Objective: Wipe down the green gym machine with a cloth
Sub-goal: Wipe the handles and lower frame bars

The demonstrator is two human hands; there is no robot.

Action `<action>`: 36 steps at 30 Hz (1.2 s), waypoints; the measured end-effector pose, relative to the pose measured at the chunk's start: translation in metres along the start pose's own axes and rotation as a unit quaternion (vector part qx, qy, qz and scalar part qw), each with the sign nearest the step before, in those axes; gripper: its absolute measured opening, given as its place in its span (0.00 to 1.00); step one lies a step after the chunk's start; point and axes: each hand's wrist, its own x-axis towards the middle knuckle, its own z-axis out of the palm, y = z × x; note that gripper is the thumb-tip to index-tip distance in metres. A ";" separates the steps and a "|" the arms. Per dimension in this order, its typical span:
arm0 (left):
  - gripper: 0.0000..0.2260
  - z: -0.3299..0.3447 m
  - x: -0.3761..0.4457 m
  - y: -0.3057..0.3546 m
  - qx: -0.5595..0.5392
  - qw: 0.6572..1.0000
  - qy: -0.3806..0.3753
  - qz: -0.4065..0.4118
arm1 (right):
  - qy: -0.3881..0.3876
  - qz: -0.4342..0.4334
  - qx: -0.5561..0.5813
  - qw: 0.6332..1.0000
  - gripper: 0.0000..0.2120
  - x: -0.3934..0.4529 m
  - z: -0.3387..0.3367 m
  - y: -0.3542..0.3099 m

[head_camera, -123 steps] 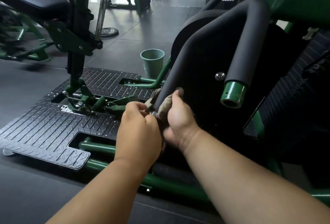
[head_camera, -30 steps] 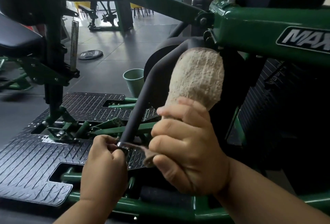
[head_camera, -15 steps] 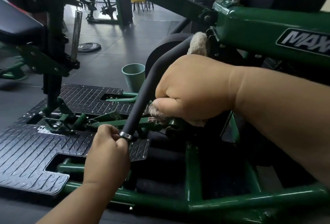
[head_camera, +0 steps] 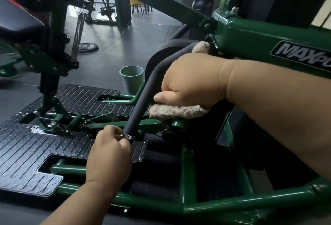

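The right hand (head_camera: 189, 79), which a second ago held the beige fluffy cloth (head_camera: 177, 111) upright as a bundle in front of the grey foam-padded handle bar (head_camera: 143, 99), has turned palm-down and now presses the cloth around a second bar beside it. Four seconds ago both hands worked together at the handle's lower end.

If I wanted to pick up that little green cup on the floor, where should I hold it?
Take the cup round its upper wall, just under the rim, coming from above and from the left. It stands upright with its mouth open and widens towards the top, so a grip there is unlikely to slip off. A green frame tube and the padded handle crowd its right side; the floor on its left is free.
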 end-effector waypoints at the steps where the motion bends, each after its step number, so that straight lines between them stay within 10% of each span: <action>1: 0.03 0.000 -0.001 0.001 0.005 1.000 -0.001 0.004 | 0.012 0.006 0.004 1.000 0.28 -0.001 0.002 -0.002; 7: 0.10 -0.009 -0.007 0.025 -0.007 0.991 0.037 0.126 | 0.100 0.031 0.031 0.994 0.16 -0.004 0.008 0.000; 14: 0.14 -0.029 -0.023 0.090 -0.355 0.904 0.008 0.238 | 0.396 0.116 0.181 0.893 0.13 -0.022 0.043 0.007; 19: 0.12 -0.023 -0.033 0.092 -0.244 0.930 0.013 0.274 | 0.428 0.162 0.175 0.872 0.13 -0.022 0.045 -0.007; 36: 0.17 -0.038 -0.034 0.078 -0.278 0.915 -0.287 0.055 | 0.483 0.159 0.343 0.790 0.11 -0.083 0.103 -0.062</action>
